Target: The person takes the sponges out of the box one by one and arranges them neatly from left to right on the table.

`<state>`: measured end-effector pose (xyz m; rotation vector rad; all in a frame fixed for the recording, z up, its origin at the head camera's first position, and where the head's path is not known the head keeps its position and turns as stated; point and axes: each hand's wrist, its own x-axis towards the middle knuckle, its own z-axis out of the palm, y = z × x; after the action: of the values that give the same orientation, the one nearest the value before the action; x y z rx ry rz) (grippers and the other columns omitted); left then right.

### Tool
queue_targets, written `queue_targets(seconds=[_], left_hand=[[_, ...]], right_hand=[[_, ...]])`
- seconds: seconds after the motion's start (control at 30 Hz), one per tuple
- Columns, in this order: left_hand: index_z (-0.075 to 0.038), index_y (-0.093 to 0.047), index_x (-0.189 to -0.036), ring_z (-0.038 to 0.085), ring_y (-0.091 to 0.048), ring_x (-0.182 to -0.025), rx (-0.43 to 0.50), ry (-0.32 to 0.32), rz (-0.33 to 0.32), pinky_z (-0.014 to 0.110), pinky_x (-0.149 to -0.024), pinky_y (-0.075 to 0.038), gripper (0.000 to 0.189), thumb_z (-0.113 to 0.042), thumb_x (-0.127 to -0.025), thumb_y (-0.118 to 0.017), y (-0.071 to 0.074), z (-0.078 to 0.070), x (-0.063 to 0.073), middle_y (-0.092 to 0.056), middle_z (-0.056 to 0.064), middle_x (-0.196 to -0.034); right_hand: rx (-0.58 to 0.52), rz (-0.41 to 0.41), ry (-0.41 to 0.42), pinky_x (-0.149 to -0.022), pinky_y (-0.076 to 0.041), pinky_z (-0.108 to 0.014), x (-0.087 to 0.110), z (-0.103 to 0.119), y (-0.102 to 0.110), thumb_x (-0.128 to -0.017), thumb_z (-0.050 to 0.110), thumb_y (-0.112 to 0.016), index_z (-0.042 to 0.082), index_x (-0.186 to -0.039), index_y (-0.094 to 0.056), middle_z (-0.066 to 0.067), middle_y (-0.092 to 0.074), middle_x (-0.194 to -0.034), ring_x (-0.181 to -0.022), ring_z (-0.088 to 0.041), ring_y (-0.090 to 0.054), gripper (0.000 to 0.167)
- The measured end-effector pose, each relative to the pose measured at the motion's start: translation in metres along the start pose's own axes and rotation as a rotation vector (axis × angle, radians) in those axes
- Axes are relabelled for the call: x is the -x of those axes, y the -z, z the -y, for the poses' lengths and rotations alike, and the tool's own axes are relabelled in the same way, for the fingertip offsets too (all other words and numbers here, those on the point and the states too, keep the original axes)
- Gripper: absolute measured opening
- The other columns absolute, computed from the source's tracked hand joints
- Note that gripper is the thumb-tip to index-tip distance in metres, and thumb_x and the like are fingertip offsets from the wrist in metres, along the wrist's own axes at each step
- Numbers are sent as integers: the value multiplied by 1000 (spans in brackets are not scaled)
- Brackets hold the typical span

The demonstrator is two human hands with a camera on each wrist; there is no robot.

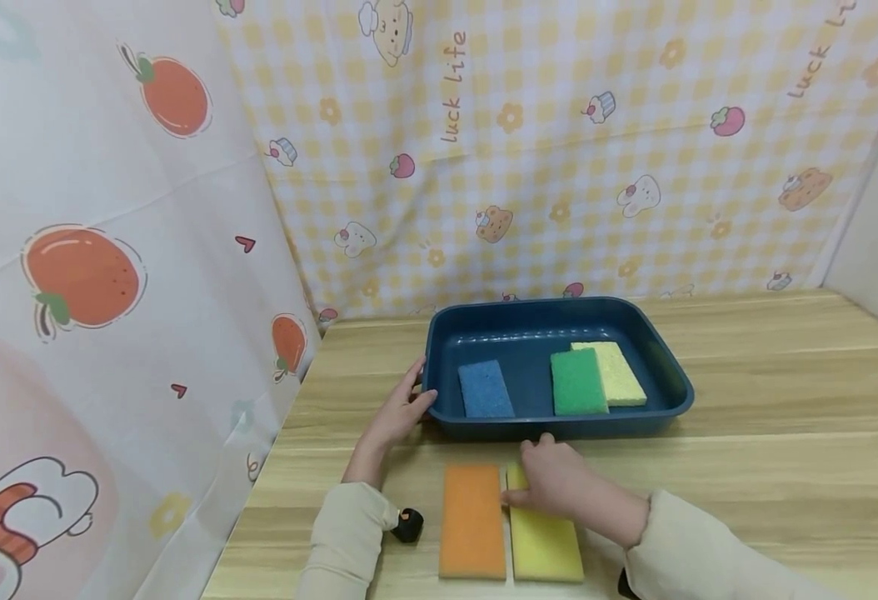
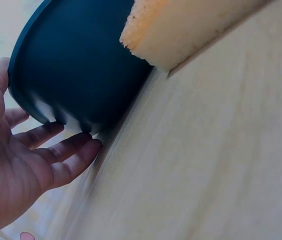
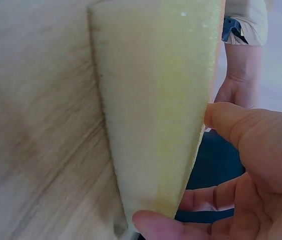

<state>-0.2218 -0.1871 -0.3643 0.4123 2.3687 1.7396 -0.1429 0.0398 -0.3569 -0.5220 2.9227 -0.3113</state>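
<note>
My left hand is at the left end of a dark blue rectangular basin. Its thumb touches the rim, and the other fingers, loosely extended, meet the outer wall in the left wrist view. My right hand grips the far end of a yellow sponge lying flat on the table. The right wrist view has the thumb on one edge of that sponge and fingertips at its end. Just left of it lies an orange sponge, parallel and a narrow gap apart.
Inside the basin lie a blue sponge on the left and a green sponge overlapping a pale yellow sponge on the right. The wood-patterned table meets a checked cloth behind and a printed cloth on the left.
</note>
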Motion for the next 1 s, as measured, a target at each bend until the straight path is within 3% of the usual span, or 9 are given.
queue_targets(seconds=[0.3,0.5,0.6,0.7,0.87,1.0], left_hand=[[-7,-13,-145,40,-43,-116,-6,-9,4,48,-90,-42,59,-8,-94,-42,1,-1,1,-26,27,-140],[-6,-12,-145,40,-44,-116,-2,-15,7,49,-89,-42,59,-8,-94,-42,4,0,-1,-25,28,-140],[-9,-14,-145,39,-45,-115,-2,-20,-12,48,-88,-43,58,-9,-94,-43,5,10,-5,-27,26,-139],[-13,-16,-145,37,-46,-114,-8,-27,-32,46,-86,-45,58,-12,-94,-44,5,21,-9,-30,23,-139],[-15,-18,-145,35,-49,-111,-26,-22,-43,45,-85,-46,58,-14,-94,-46,4,25,-10,-32,21,-138],[-14,-17,-145,35,-48,-111,-21,-23,-30,46,-85,-46,58,-13,-94,-45,1,23,-9,-31,22,-138]], right_hand=[[34,-40,18,-50,-45,-37,4,-2,14,-69,53,-69,-7,-95,-59,-16,-54,-73,-58,-24,-49,66],[9,-35,37,-44,-37,-27,-3,-7,55,-73,44,-70,5,-70,-52,-1,-44,-56,-50,-15,-43,43],[2,-48,59,-42,-30,-24,-16,-17,76,-75,40,-69,9,-60,-45,2,-35,-51,-45,-11,-34,42],[-6,-39,31,-40,-26,-22,-34,-30,92,-77,40,-67,12,-53,-39,5,-27,-47,-41,-9,-28,46],[-20,51,-112,-41,-39,-26,-68,-50,112,-81,41,-63,13,-56,-47,3,-36,-46,-41,-14,-46,41],[1,61,-178,-48,-40,-30,-93,-62,119,-81,37,-63,9,-64,-53,-1,-42,-55,-52,-18,-47,34]])
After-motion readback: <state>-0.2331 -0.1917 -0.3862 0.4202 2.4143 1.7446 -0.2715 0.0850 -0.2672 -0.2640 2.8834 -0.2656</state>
